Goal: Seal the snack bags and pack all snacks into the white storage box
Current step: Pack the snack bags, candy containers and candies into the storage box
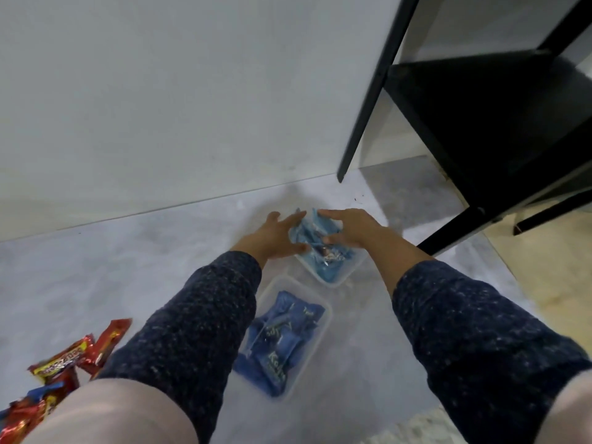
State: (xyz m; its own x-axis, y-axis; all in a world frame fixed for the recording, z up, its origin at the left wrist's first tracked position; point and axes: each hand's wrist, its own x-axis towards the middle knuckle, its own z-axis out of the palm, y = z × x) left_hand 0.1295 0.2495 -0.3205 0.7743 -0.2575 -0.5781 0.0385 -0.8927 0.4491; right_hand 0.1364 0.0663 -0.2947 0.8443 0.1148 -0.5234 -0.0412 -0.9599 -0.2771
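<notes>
Two clear plastic boxes sit on the pale floor (96, 267), one just beyond the other, both holding blue snack packets. The far box (336, 277) is mostly covered by the hands, so only its near rim and right corner show. The left hand (275, 235) lies against the left side of the blue packets (315, 232) heaped in that box, fingers fairly straight and spread; the right hand (349, 230) rests on top of them with fingers bent over the pile, though blur leaves it unclear whether it truly pinches a packet. The near box (294, 341) is partly hidden behind the left sleeve (192, 315). Red snack wrappers (80, 354) lie at the lower left, cut off by the frame edge and by a knee. A black shelf frame (480, 123) stands at upper right.
</notes>
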